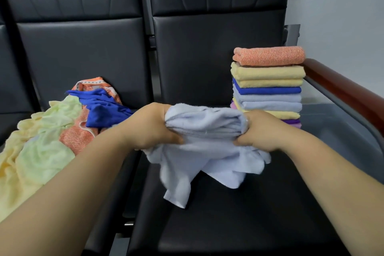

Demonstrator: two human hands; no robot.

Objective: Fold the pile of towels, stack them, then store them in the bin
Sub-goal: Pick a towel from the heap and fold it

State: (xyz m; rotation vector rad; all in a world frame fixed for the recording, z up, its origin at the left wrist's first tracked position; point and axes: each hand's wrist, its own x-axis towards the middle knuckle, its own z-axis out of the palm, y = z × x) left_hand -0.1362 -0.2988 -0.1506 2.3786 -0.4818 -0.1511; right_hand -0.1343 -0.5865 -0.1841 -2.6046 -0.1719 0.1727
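Head view: left hand (153,127) and right hand (256,131) grip a crumpled pale-blue towel (203,141) — corners dangling.

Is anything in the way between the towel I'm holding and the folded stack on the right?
Nothing visible. The left hand and right hand grip the pale blue towel, and the stack stands behind the right hand, its orange top towel uncovered. The towel is not yet folded, and no bin is in view.

Both arms reach forward; left hand (152,129) and right hand (257,131) each clench the pale towel (207,129).
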